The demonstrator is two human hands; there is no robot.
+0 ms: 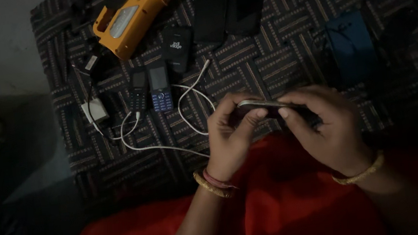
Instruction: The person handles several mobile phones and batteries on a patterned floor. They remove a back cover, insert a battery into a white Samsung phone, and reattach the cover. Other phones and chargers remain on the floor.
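Observation:
Both my hands hold one small dark phone edge-on above my red lap. My left hand grips its left end with thumb and fingers. My right hand pinches its right end, the fingers curled over it. Gold and red bangles sit on my left wrist, a gold one on my right. Much of the phone is hidden by my fingers.
On the patterned dark mat lie a blue keypad phone, a black keypad phone, a white charger with cable, an orange torch, two black phones, a black box and a blue case.

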